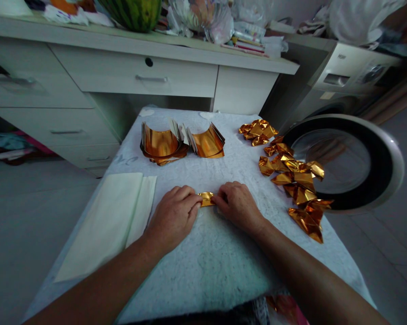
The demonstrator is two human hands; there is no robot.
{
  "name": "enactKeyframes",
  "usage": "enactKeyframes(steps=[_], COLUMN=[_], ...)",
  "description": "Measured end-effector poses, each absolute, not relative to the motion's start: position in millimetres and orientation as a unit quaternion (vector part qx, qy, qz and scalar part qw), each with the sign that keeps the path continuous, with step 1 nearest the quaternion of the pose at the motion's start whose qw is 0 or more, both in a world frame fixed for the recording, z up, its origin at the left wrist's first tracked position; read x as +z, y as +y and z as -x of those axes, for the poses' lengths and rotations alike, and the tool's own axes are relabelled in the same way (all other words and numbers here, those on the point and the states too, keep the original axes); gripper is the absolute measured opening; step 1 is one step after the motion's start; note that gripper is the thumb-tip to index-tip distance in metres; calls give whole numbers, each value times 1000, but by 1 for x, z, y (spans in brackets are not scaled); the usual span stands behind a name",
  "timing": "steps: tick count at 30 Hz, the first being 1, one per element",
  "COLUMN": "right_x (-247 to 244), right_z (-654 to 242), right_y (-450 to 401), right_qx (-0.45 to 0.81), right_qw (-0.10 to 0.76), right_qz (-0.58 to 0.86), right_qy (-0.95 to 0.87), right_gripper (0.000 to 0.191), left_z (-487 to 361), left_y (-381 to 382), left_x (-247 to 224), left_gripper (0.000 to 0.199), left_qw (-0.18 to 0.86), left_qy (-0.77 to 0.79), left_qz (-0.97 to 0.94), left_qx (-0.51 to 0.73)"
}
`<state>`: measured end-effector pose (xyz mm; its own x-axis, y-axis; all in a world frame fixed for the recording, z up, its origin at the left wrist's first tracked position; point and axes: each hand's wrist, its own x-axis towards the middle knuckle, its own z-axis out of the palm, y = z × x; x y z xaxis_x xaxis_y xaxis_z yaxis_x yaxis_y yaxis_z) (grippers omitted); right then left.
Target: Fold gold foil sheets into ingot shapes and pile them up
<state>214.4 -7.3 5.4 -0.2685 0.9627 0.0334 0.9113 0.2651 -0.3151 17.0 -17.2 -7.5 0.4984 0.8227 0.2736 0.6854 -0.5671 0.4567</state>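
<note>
Between my two hands, low over the cloth-covered table, is a small folded strip of gold foil. My left hand pinches its left end with thumb and fingers. The right end is held by my right hand, its fingers curled in. Farther back stand two curved stacks of gold foil sheets, side by side. Several folded gold foil pieces lie in a loose row along the table's right side. Left of my left hand, white paper sheets lie flat.
The table has a pale patterned cloth. Behind it runs a white counter bearing a watermelon, plastic bags and books. At the right, a washing machine has its round door open beside the table's edge.
</note>
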Motion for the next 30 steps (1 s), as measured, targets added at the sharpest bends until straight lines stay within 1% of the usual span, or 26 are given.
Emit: enactKeyframes(steps=[4, 9, 14, 16, 19, 21, 24, 30], right_x=[3, 3, 3, 1, -1, -1, 2, 6], right_z=[-214, -213, -212, -211, -211, -211, -211, -207], right_y=[-7, -8, -10, -10, -10, -11, -12, -14], right_qx=[123, 143, 137, 143, 156, 166, 179, 177], right_qw=[118, 146, 152, 168, 205, 214, 204, 164], right_qz=[602, 603, 599, 592, 555, 523, 493, 513], right_qy=[-780, -771, -774, -775, -791, -808, -826, -824], right_gripper=[23, 13, 8, 5, 8, 11, 13, 6], left_z=[-18, -19, -22, -23, -23, -23, -23, -23], left_y=[-17, -18, -18, -18, -18, -18, -18, -17], left_x=[-8, -10, -8, -7, -8, -8, -8, -6], left_gripper=[10, 10, 11, 11, 11, 11, 11, 13], left_qw=[150, 168, 180, 183, 187, 190, 196, 221], left_qy=[443, 453, 463, 467, 471, 472, 475, 474], left_qz=[-852, -842, -836, -833, -831, -829, -825, -819], left_qx=[233, 239, 235, 234, 231, 232, 235, 235])
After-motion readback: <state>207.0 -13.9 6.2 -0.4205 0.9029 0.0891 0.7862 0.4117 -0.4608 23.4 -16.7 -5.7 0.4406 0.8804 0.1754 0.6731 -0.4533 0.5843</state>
